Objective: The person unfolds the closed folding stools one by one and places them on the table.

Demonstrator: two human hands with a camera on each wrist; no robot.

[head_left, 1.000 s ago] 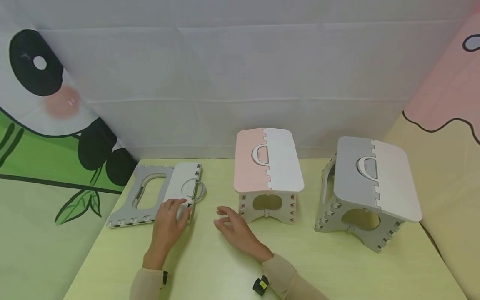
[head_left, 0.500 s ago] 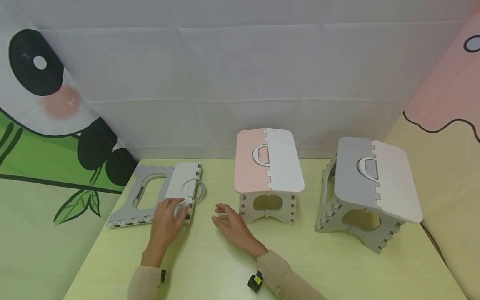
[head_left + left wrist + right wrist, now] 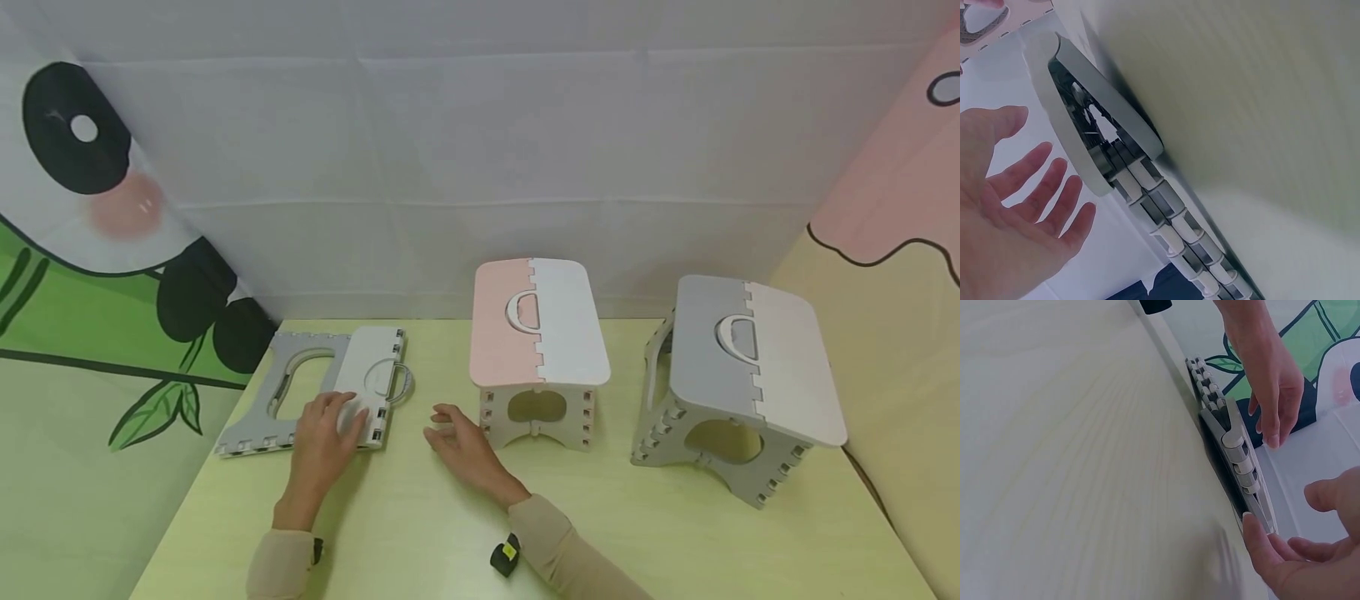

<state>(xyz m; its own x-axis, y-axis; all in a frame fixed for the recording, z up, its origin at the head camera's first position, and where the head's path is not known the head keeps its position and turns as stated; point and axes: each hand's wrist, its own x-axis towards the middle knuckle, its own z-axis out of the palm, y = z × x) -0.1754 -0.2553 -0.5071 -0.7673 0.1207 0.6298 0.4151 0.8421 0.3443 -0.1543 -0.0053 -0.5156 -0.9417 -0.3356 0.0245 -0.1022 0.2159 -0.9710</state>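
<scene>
"Left hand [image 3: 321, 437] first: does it hold anything?"

"Nothing. Its fingers are spread and loosely bent over the near end of the folded stool [image 3: 348, 371]; whether a fingertip brushes the white panel [image 3: 367, 350], the views do not settle."

"And the right hand [image 3: 465, 446]?"

"Empty too, its fingers relaxed and slightly curled. It is over the counter [image 3: 420, 533] between the folded stool and the pink-and-white stool [image 3: 501, 354]. From the right wrist a finger seems to meet the folded stool's end, but the head view shows a gap."

"How does the folded stool lie?"

"Flat, toward the counter's left side, grey panel [image 3: 251, 425] outward, ring handle [image 3: 408, 385] jutting toward the pink-and-white stool."

"What could go wrong from this position?"

"Pinched fingers, most likely, if they strayed into the slotted hinge while the panels turned. Grabbing only the white panel might let the grey one swing loose. A hard leftward push could send the stool toward the edge."

"Anything farther out?"

"The right hand is near the pink-and-white stool's legs, so a careless elbow or wrist could knock it. The grey-and-white stool [image 3: 787, 375] stands upright well to the right, at less risk. Behind everything hangs a pale backdrop [image 3: 487, 150]."
</scene>
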